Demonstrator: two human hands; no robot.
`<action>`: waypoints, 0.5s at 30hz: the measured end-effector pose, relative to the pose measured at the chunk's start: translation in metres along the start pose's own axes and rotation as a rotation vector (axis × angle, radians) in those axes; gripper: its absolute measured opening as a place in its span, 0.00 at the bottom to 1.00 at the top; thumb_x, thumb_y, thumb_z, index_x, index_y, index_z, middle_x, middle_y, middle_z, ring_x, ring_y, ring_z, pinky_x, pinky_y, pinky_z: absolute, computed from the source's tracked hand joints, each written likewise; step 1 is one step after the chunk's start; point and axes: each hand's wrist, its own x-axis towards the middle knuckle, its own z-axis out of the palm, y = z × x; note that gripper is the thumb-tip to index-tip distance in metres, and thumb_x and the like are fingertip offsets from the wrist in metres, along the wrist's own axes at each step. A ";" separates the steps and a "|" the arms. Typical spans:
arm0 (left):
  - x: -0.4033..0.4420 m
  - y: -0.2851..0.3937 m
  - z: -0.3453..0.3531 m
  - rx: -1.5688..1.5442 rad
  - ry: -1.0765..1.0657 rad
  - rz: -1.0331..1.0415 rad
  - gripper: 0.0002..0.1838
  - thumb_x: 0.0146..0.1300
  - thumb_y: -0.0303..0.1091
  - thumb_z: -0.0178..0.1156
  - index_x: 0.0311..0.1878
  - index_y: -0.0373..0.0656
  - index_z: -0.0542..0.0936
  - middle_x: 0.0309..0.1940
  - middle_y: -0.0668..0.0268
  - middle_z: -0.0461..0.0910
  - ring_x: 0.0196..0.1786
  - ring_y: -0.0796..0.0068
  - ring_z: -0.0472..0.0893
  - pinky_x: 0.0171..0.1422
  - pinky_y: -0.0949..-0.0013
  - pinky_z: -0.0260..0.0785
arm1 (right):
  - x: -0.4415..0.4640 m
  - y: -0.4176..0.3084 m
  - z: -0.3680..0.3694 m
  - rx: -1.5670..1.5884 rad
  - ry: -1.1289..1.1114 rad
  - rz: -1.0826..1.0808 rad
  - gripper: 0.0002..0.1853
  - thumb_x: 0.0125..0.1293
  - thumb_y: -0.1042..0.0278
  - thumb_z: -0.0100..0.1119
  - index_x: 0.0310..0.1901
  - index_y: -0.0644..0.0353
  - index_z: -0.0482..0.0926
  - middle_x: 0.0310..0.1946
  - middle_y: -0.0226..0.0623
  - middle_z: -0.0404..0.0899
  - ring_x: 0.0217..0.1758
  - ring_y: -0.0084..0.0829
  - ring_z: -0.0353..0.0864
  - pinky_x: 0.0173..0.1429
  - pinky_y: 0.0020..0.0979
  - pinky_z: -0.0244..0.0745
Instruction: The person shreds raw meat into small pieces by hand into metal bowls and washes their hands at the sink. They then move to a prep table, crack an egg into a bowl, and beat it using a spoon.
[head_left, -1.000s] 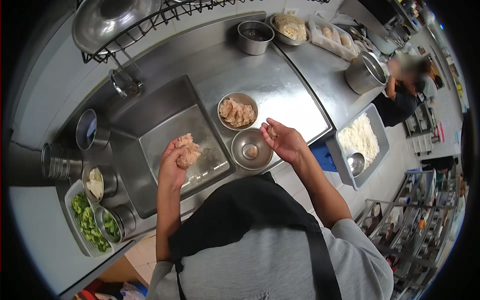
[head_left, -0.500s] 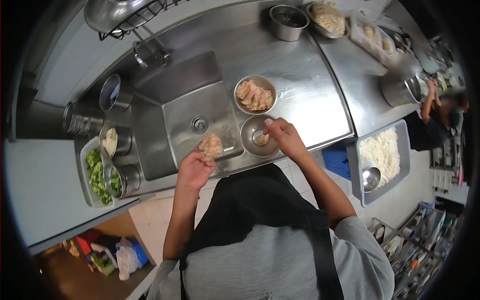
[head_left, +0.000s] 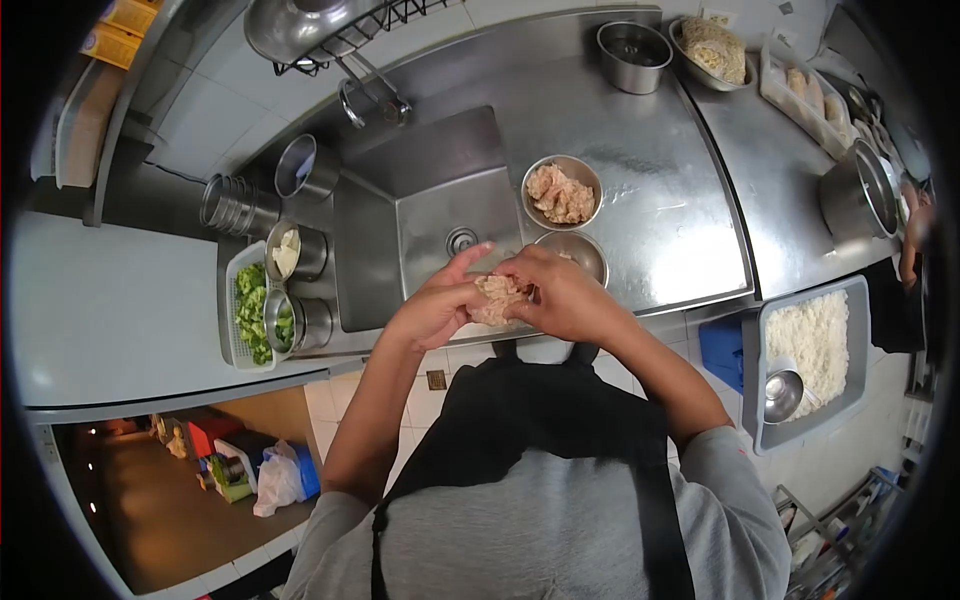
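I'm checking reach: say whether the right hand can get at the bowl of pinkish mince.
Probably yes: the bowl lies uncovered just beyond the right hand, though that hand touches a clump.

The grey shirt (head_left: pixel 530 530) has short sleeves; over it goes a black apron (head_left: pixel 570 425) with a wide strap (head_left: pixel 666 540). Left hand (head_left: pixel 432 314) and right hand (head_left: pixel 572 296) are bare.

sink (head_left: pixel 430 225): bare metal, smooth, kinda dull satin
tabletop right of sink (head_left: pixel 660 160): same metal, super glossy under the light
white tabletop left of sink (head_left: pixel 120 310): smooth, soft sheen, material unclear
meat bowl (head_left: pixel 533 210), right of sink: shiny smooth metal
meat clump (head_left: pixel 497 302), sink's front edge: rough, lumpy
grey tub (head_left: pixel 857 340), far right of sink: looks like matt plastic
apron (head_left: pixel 560 420), in front of sink: matt black cloth
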 end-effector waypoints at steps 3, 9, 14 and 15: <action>0.019 -0.025 -0.023 -0.164 -0.049 -0.103 0.32 0.66 0.24 0.53 0.75 0.42 0.67 0.62 0.56 0.79 0.60 0.65 0.82 0.64 0.59 0.76 | 0.005 0.021 0.012 -0.114 0.066 -0.052 0.26 0.58 0.69 0.75 0.59 0.59 0.81 0.47 0.44 0.81 0.43 0.44 0.84 0.48 0.42 0.81; 0.021 -0.029 -0.033 -0.026 -0.097 -0.179 0.27 0.66 0.25 0.57 0.70 0.43 0.71 0.58 0.60 0.79 0.58 0.68 0.82 0.65 0.59 0.76 | 0.009 0.016 0.029 -0.163 -0.007 -0.146 0.17 0.60 0.70 0.72 0.51 0.59 0.84 0.47 0.44 0.82 0.43 0.42 0.85 0.48 0.38 0.81; 0.013 0.022 -0.051 0.084 -0.204 -0.051 0.27 0.67 0.24 0.57 0.70 0.41 0.70 0.57 0.61 0.79 0.59 0.67 0.82 0.65 0.61 0.78 | 0.032 -0.010 0.035 0.221 0.129 0.107 0.13 0.65 0.71 0.70 0.49 0.65 0.83 0.40 0.37 0.85 0.43 0.29 0.86 0.46 0.31 0.81; 0.016 0.025 -0.060 -0.005 -0.257 -0.035 0.26 0.68 0.25 0.57 0.69 0.40 0.70 0.57 0.61 0.79 0.59 0.67 0.83 0.64 0.62 0.78 | 0.037 -0.012 0.040 0.376 0.187 0.183 0.13 0.65 0.72 0.69 0.49 0.66 0.82 0.38 0.35 0.85 0.43 0.27 0.86 0.46 0.31 0.82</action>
